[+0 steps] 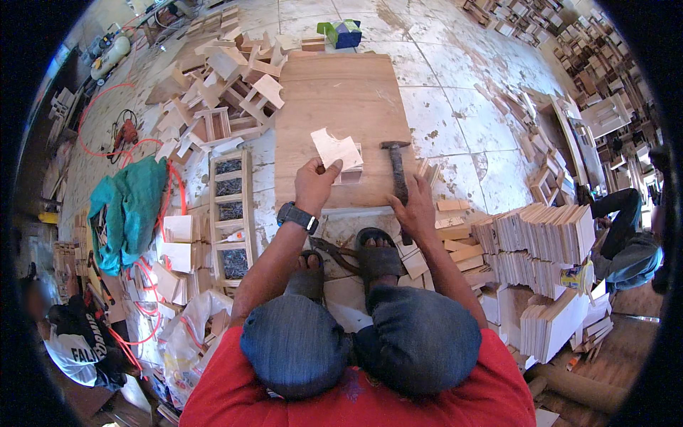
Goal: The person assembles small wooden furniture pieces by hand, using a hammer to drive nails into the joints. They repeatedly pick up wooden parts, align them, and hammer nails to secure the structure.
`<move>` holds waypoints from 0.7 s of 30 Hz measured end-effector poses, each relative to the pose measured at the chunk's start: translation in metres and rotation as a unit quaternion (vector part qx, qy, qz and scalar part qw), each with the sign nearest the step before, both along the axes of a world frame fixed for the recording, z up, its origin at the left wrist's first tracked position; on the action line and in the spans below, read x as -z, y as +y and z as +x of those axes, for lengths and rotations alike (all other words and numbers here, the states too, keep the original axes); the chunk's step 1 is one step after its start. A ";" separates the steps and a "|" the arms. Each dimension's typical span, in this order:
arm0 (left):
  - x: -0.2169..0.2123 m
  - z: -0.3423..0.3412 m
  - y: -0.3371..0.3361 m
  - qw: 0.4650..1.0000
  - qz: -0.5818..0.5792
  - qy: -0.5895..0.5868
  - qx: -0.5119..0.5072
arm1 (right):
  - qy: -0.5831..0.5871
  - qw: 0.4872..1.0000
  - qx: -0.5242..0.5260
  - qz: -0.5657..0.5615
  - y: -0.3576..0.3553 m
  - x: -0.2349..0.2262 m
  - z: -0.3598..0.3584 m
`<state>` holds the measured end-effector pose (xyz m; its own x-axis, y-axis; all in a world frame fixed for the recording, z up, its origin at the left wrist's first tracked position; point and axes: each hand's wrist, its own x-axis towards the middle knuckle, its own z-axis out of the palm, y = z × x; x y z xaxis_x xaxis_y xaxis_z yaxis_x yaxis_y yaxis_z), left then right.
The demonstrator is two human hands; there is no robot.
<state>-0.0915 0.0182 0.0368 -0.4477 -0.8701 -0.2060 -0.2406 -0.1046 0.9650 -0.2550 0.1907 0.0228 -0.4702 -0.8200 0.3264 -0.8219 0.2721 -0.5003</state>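
- A green cloth (128, 213) is spread on the floor well to the left of the board, with red hose looped around it.
- A narrow wooden tray (229, 213) of dark nails is laid just beside the board's left edge.
- A heap of small wooden frames (228, 92) is piled off the board's upper left corner.
- The board (341, 121), a flat brown plywood sheet, lies on the tiled floor in front of the sandalled feet.
- The left hand (313, 186), a watch at its wrist, is raised over the board's near edge; its fingers are pinched shut on a pale notched wooden piece (336, 148), held tilted above a small wooden block resting on the board.
- A hammer (397, 174) lies on the board's near right part, head away from the person.
- The right hand (416, 210) is laid on the hammer's handle, fingers spread and loosely curled, not clearly closed round it.
- Stacks of thin pale panels (541, 242) are set to the right of the board.
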 end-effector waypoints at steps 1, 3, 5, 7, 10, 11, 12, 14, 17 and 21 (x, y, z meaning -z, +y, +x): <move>0.000 0.000 0.000 1.000 0.002 0.018 -0.001 | 0.098 0.994 -0.016 -0.036 -0.011 -0.003 -0.001; -0.003 0.000 0.001 0.999 0.040 0.022 0.011 | -0.028 0.993 -0.113 -0.036 -0.040 -0.013 -0.005; -0.009 -0.001 -0.002 0.996 0.081 0.034 0.024 | -0.153 0.978 -0.133 0.038 -0.069 -0.023 -0.005; -0.016 -0.002 -0.005 0.990 0.129 0.050 0.034 | -0.222 0.958 -0.159 0.084 -0.086 -0.031 -0.007; -0.020 -0.007 -0.013 0.993 0.107 -0.007 0.043 | -0.231 0.949 -0.191 0.097 -0.097 -0.034 -0.006; -0.019 -0.008 -0.015 0.995 0.077 0.025 0.058 | -0.220 0.951 -0.198 0.085 -0.097 -0.034 -0.006; -0.017 -0.009 -0.017 0.994 0.047 0.057 0.076 | -0.216 0.952 -0.193 0.095 -0.095 -0.032 -0.006; -0.012 -0.010 -0.023 0.989 0.000 0.095 0.111 | -0.224 0.948 -0.221 0.049 -0.096 -0.029 -0.007; -0.007 -0.007 -0.029 0.984 0.001 0.114 0.134 | -0.224 0.947 -0.228 0.029 -0.097 -0.025 -0.007; -0.011 -0.005 -0.030 0.971 0.157 0.140 0.113 | -0.212 0.953 -0.213 0.036 -0.098 -0.024 -0.005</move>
<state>-0.0967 -0.0123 0.0474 -0.6968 -0.6572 -0.2875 -0.0237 -0.3795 0.9249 -0.2596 0.0931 0.0473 -0.1665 -0.9790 0.1175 -0.5942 0.0045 -0.8043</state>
